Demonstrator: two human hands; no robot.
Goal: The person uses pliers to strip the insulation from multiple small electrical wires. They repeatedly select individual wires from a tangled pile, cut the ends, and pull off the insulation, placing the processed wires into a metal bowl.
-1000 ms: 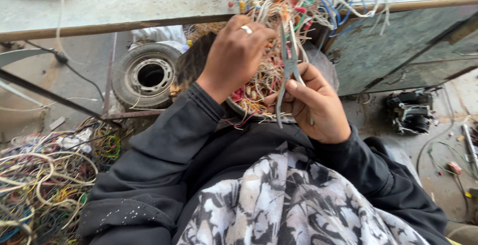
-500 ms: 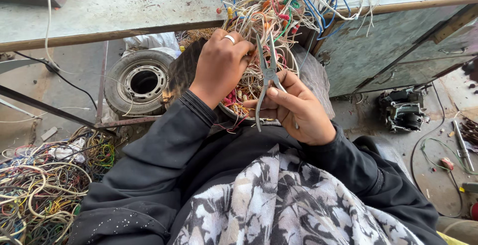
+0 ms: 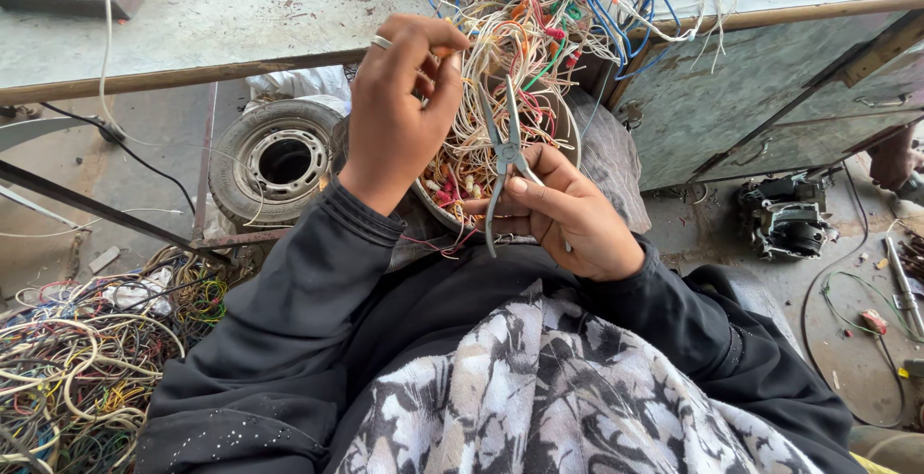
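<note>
Head view: pliers (image 3: 502, 152) poised at wires (image 3: 510, 60) spilling off table (image 3: 241, 12).
Left hand (image 3: 395, 118) pinching strands taut for cutting; right hand (image 3: 568, 209) closed round pliers' handles, tips parted.

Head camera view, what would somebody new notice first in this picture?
First, the tangle of coloured wires spilling off the bench edge at top centre, with the left hand pinching strands of it. Just right, the right hand holds metal pliers, their tips up in the wires. A second heap of wires lies on the floor at lower left, beside a small tyre on its rim.
</note>
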